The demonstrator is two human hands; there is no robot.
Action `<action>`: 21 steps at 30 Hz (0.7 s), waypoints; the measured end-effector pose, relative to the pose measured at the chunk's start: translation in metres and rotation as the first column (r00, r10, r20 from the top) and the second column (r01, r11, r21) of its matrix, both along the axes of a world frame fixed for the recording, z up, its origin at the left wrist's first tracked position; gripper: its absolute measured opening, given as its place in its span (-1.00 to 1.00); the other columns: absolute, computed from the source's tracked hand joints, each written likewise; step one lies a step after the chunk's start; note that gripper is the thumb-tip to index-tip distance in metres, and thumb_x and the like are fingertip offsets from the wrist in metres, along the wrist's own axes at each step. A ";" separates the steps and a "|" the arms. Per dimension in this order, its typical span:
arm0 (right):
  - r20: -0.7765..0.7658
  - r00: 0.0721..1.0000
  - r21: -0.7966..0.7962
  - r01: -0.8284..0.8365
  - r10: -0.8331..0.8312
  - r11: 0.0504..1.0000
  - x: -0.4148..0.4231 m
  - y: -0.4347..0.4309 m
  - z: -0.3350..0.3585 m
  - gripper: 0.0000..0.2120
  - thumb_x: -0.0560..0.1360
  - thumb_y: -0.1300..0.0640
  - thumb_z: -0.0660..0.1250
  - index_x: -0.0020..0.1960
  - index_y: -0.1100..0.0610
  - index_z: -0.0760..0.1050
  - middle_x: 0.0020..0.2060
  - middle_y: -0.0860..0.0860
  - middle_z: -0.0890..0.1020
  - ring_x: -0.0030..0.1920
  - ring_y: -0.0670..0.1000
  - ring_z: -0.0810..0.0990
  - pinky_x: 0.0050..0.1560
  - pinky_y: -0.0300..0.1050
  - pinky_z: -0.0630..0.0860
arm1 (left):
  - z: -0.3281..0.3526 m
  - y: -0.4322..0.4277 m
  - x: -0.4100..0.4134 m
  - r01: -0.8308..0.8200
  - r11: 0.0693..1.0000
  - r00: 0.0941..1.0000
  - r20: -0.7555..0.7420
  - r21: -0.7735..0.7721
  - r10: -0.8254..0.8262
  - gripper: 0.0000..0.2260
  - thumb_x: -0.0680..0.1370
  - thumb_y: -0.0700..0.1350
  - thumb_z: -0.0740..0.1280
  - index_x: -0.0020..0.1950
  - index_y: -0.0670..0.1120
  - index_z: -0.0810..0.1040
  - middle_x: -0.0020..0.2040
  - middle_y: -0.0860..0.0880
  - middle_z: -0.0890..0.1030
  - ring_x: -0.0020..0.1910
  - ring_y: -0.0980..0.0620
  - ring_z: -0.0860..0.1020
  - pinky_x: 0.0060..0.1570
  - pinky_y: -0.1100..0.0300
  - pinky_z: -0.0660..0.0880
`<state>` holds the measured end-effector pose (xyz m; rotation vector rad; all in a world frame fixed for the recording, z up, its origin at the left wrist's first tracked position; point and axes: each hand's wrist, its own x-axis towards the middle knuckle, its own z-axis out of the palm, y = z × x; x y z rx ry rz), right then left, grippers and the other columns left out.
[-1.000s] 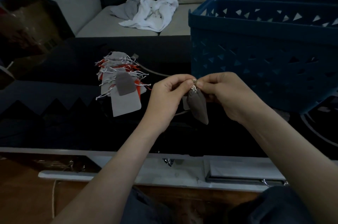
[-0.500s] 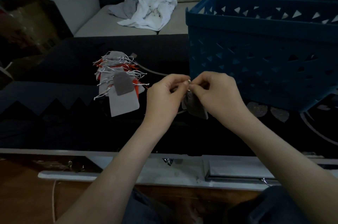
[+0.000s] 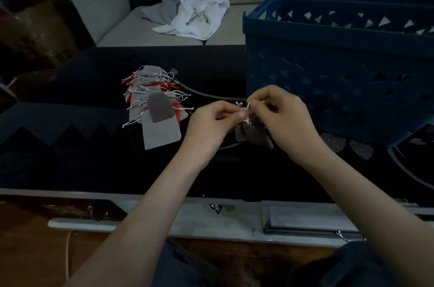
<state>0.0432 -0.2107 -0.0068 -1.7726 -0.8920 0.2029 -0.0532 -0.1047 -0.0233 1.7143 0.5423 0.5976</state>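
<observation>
A small grey drawstring pouch (image 3: 254, 135) hangs low over the dark table between my two hands. My left hand (image 3: 211, 124) pinches the white cord at the pouch's gathered mouth. From the other side my right hand (image 3: 279, 120) pinches the cord too, fingers curled over the top of the pouch. Left of the hands lies a pile of grey and red pouches (image 3: 155, 103) with white cords, on the black cloth.
A big blue plastic basket (image 3: 340, 70) stands on the table right behind my right hand. The black cloth (image 3: 82, 146) covers the table up to its pale front edge. Beyond it a sofa holds crumpled white and grey cloths (image 3: 195, 14).
The pouch has dropped from hanging free to near the table. Both hands have lowered and now work the cords at its mouth; white cord ends show between the fingers.
</observation>
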 end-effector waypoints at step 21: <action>0.123 0.992 -0.304 0.058 -0.022 0.951 0.019 -0.003 -0.006 -0.80 0.52 0.25 0.18 -0.15 0.27 0.56 -0.20 0.09 0.56 -0.23 -0.06 0.49 -0.32 -0.43 0.31 | 0.002 -0.001 0.001 -0.158 0.981 0.984 0.103 0.110 0.147 -0.92 0.50 -0.14 0.41 -0.11 0.01 0.54 -0.25 0.10 0.57 -0.27 0.29 0.53 -0.21 0.37 0.43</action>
